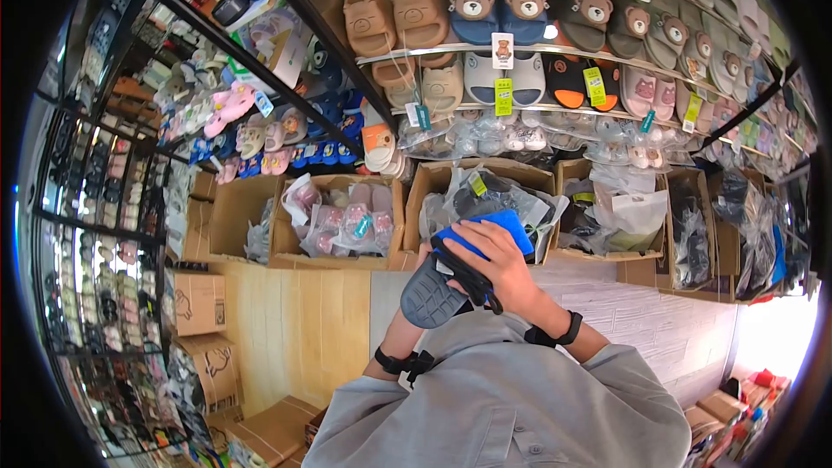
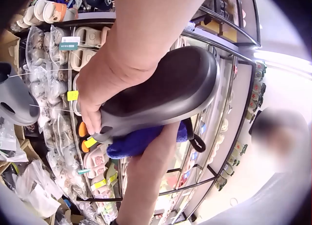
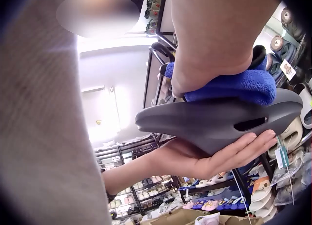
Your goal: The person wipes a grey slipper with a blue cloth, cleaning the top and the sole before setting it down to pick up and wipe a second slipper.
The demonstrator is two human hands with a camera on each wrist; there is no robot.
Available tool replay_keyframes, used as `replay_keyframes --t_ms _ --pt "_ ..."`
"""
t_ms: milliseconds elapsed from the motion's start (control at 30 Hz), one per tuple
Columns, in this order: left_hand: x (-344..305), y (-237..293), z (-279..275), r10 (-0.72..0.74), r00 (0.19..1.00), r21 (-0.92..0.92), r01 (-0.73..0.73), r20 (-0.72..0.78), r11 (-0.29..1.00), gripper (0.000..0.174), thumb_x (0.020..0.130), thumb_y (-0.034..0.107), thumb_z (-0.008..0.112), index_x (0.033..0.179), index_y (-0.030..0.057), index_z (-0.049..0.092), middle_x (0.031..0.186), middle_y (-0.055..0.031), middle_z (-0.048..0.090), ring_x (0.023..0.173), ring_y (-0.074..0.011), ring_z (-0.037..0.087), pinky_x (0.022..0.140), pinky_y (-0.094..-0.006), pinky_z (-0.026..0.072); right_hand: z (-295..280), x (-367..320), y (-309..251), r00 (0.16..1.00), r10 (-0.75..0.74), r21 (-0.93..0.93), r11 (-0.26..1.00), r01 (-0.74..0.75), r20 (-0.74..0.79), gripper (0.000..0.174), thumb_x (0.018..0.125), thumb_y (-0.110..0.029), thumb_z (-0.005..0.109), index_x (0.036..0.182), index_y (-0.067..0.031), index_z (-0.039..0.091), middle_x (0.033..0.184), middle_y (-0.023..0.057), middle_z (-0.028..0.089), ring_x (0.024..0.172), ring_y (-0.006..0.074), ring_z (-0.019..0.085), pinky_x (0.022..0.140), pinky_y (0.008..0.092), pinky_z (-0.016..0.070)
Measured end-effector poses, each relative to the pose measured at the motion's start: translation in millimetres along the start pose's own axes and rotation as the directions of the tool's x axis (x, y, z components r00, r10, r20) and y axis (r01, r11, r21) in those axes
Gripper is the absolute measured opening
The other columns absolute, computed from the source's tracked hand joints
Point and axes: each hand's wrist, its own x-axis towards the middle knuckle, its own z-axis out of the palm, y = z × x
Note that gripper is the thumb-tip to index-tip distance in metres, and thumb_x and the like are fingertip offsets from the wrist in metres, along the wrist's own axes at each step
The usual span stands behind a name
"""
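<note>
A dark grey slipper [image 1: 432,296] with a patterned sole is in front of the person's chest, tilted in the head view. My left hand [image 3: 231,157] holds it from below, fingers along its side near a slot. The left wrist view shows the fingers at one end of the slipper [image 2: 161,88]. My right hand [image 1: 494,260] holds a fuzzy blue cloth [image 3: 234,86] against the slipper's upper. A black loop [image 2: 197,143] hangs from the blue cloth's side. In the head view, the right hand hides part of the slipper and most of the left hand.
Open cardboard boxes [image 1: 399,217] of bagged slippers stand in a row beyond the hands. Above them, shelves hold bear-face slippers [image 1: 498,4] with tags. Racks of shoes [image 1: 104,251] line the left. Closed cartons [image 1: 198,303] sit on the floor at left.
</note>
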Motion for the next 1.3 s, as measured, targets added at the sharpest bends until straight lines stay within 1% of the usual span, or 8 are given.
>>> replay_keyframes --t_ms 133,167,333,533,667,833,1000,1300 --pt "-6.9 20.9 -1.6 0.174 0.983 0.556 -0.116 -0.052 0.823 0.069 0.104 0.050 0.061 0.159 0.0126 0.042 0.156 -0.0087 0.054 0.140 -0.0249 0.055 0.116 -0.0446 0.0474 2.5 11.9 -11.5 0.990 -0.126 0.069 0.990 0.121 0.069 0.067 0.090 -0.038 0.083 0.149 -0.0122 0.066 0.153 0.0154 0.061 0.140 0.0360 0.059 0.120 0.0541 0.0444" --pt "-1.4 26.2 -1.6 0.265 0.957 0.920 -0.203 0.115 0.334 0.075 0.100 0.047 0.068 0.159 0.0098 0.039 0.156 -0.0105 0.052 0.145 -0.0265 0.051 0.122 -0.0445 0.0425 3.7 13.0 -10.5 0.975 -0.185 0.091 0.980 0.175 0.123 0.066 0.094 -0.040 0.079 0.151 -0.0128 0.064 0.157 0.0153 0.059 0.142 0.0357 0.058 0.121 0.0528 0.0432" --pt "12.0 44.5 8.9 0.134 0.894 0.873 -0.370 0.427 -0.318 0.094 0.082 0.038 0.089 0.154 0.0078 0.037 0.150 -0.0119 0.049 0.144 -0.0261 0.050 0.123 -0.0429 0.0408 6.0 22.2 -1.2 0.971 -0.185 0.080 0.981 0.174 0.153 0.067 0.091 -0.043 0.082 0.150 -0.0141 0.065 0.156 0.0142 0.060 0.143 0.0350 0.059 0.121 0.0512 0.0430" --pt "27.3 54.9 14.0 0.183 0.947 0.828 -0.321 0.265 0.460 0.055 0.094 0.007 0.081 0.138 0.0058 0.048 0.140 -0.0103 0.057 0.127 -0.0170 0.062 0.106 -0.0350 0.0553 -0.7 28.8 36.5 1.000 -0.005 -0.068 0.998 0.006 0.010 0.062 0.092 -0.031 0.083 0.147 -0.0098 0.066 0.151 0.0164 0.064 0.139 0.0386 0.061 0.119 0.0520 0.0451" --pt "17.4 80.8 16.9 0.073 0.984 0.671 -0.166 0.165 0.723 0.045 0.102 0.011 0.072 0.141 0.0048 0.049 0.135 -0.0091 0.061 0.119 -0.0165 0.068 0.097 -0.0298 0.0612 13.7 22.8 53.1 0.915 0.357 0.095 0.934 -0.345 -0.187 0.058 0.091 -0.021 0.081 0.145 -0.0029 0.067 0.147 0.0191 0.066 0.136 0.0391 0.062 0.118 0.0483 0.0458" --pt "14.5 105.5 51.8 -0.235 0.967 0.515 0.253 -0.101 0.819 0.044 0.113 0.042 0.056 0.143 0.0092 0.057 0.133 -0.0112 0.066 0.117 -0.0191 0.071 0.095 -0.0301 0.0620 42.3 42.3 36.1 0.945 0.245 -0.082 0.960 -0.267 -0.216 0.061 0.090 -0.023 0.082 0.145 -0.0033 0.067 0.146 0.0203 0.066 0.133 0.0407 0.063 0.116 0.0494 0.0467" --pt "18.9 111.8 6.9 -0.286 0.956 0.176 0.294 -0.067 0.940 0.053 0.111 0.054 0.053 0.139 0.0093 0.060 0.134 -0.0106 0.068 0.114 -0.0209 0.071 0.105 -0.0376 0.0582 77.6 60.2 -7.5 0.996 0.079 -0.195 0.977 -0.087 -0.050 0.068 0.086 -0.038 0.087 0.146 -0.0110 0.068 0.151 0.0186 0.064 0.136 0.0406 0.061 0.117 0.0549 0.0454" --pt "-7.7 125.1 23.3 -0.118 0.985 0.498 0.164 -0.123 0.852 0.053 0.107 0.046 0.058 0.143 0.0073 0.058 0.131 -0.0123 0.070 0.112 -0.0228 0.074 0.100 -0.0377 0.0609 98.5 66.5 -28.9 0.917 -0.232 -0.015 0.968 0.250 0.324 0.064 0.094 -0.033 0.058 0.156 -0.0165 0.061 0.162 0.0151 0.056 0.149 0.0311 0.055 0.124 0.0477 0.0404"
